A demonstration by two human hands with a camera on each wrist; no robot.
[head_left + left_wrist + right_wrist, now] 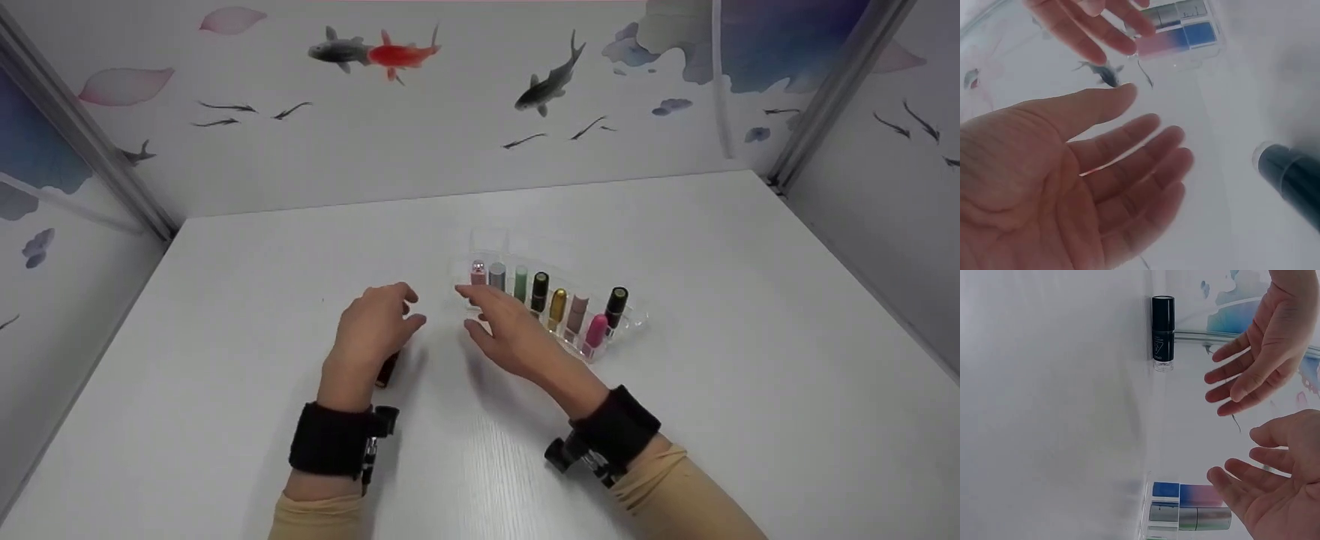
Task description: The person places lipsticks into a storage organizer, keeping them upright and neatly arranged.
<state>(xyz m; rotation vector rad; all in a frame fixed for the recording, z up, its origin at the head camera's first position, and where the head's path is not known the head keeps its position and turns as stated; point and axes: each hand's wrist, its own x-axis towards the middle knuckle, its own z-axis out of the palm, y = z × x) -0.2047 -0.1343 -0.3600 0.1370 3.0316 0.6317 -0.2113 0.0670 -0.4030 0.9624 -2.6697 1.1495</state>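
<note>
My left hand (371, 322) hovers over the table with its fingers loosely bent and holds nothing. Beside its wrist a dark cosmetic tube with a clear end (1163, 332) lies on its side, partly hidden by the hand in the head view. My right hand (514, 334) is also bare, fingers loosely extended, in front of a clear plastic holder (637, 319). Lipstick-like tubes stand upright in the holder, among them a green one (521, 281), a gold one (557, 307) and a bright pink one (596, 330). The right hand hides part of the holder's left side.
The white table (225, 360) is bounded by a back wall (450, 142) and side walls printed with fish and petals. Metal posts (847, 90) stand at the corners. Black wrist straps (330, 439) with small cameras are on both forearms.
</note>
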